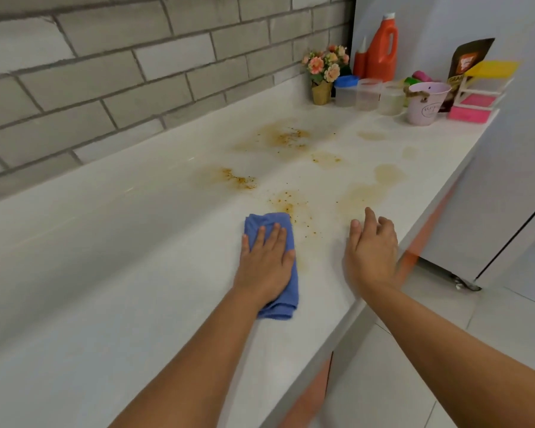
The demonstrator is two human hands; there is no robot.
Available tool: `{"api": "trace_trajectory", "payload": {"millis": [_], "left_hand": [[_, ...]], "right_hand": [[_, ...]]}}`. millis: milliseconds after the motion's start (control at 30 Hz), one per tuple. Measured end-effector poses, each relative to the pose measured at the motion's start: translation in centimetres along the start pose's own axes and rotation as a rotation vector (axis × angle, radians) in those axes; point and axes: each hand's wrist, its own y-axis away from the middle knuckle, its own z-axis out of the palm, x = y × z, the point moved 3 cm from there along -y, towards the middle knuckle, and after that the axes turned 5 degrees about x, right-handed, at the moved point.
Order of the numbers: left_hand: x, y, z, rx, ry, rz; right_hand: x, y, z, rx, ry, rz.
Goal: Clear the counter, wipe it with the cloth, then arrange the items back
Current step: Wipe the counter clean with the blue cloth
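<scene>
Left hand flat, fingers straight, pressing the blue cloth onto the counter near its front edge. The cloth's long axis points at the far end. The stains start just past its far tip and spread right. Right hand loose and holding nothing at the front edge. We'd push forward-right.

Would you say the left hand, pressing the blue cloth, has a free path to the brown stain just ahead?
Probably yes: the left hand lies flat on the blue cloth, and the brown stain starts beyond the cloth's far edge, with nothing standing between.
</scene>
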Motion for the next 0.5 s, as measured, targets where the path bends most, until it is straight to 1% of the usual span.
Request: {"api": "trace_trajectory", "payload": {"millis": [67, 133, 200, 267, 367, 433, 500], "left_hand": [[1.5, 3.9, 0.0, -0.013, 0.024, 0.065], [1.5, 8.3, 0.1, -0.011, 0.044, 0.098], [-0.3, 12.3, -0.3, -0.004, 0.034, 0.066], [-4.3, 15.0, -1.3, 0.036, 0.002, -0.055], [-10.1, 17.1, -2.6, 0.088, -0.031, -0.346], [-10.6, 17.0, -2.5, 0.111, -0.069, -0.505], [-8.4, 15.7, -1.8, 0.133, -0.085, -0.569]], "right_hand": [[-0.1, 0.0, -0.1, -0.011, 0.01, -0.009], [0.0, 0.0, -0.1, -0.02, 0.03, -0.011], [0.0, 0.2, -0.1, -0.022, 0.039, -0.014], [-0.1, 0.2, -0.2, -0.026, 0.037, -0.024], [-0.1, 0.2, -0.3, -0.034, 0.033, -0.031], [-0.2, 0.2, -0.2, -0.027, 0.035, -0.048], [-0.3, 0.5, -0.2, -0.034, 0.023, -0.078]]}}
